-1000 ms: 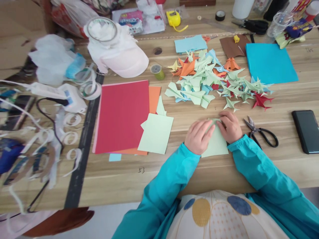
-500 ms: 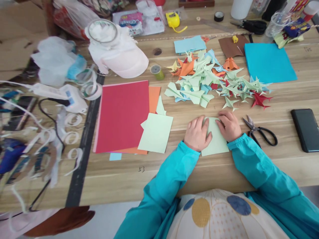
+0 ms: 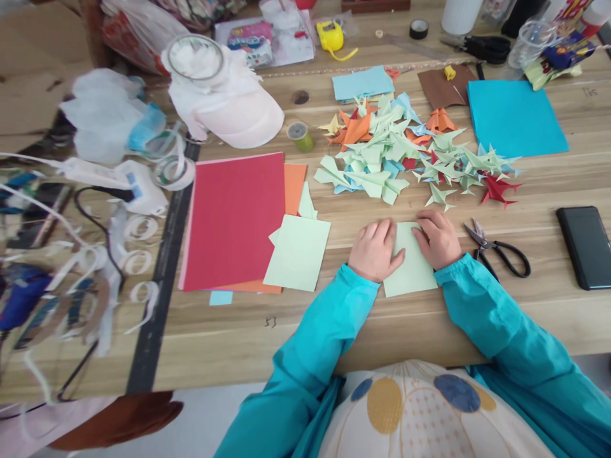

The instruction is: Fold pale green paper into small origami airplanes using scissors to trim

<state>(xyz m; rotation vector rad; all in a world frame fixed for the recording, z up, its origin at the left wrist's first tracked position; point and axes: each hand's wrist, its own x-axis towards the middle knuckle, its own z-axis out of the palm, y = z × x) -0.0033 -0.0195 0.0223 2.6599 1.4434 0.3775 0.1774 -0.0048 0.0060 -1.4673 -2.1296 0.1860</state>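
Note:
A pale green sheet of paper [image 3: 411,264] lies flat on the wooden table in front of me. My left hand [image 3: 375,248] rests palm down over its left edge, fingers lying flat and the thumb stretched out across the paper. At the upper right corner, my right hand [image 3: 438,238] has bent fingers, with the thumb on the sheet; its fingertips grip the corner. Black-handled scissors [image 3: 499,248] lie just right of that hand. Above both hands is a heap of folded paper figures [image 3: 382,149], mostly pale green, with some orange, red and blue.
To the left, red paper [image 3: 236,222] is stacked with another green sheet [image 3: 298,254] overlapping it. A black phone [image 3: 585,248] lies at right, bright blue paper [image 3: 515,119] behind. A thread spool [image 3: 300,137] stands near the figures. Tape rolls [image 3: 175,173] and cables crowd the far left.
My left hand has slid slightly left, its fingers now closer together and its thumb lying across the paper. My right hand stays at the upper right corner.

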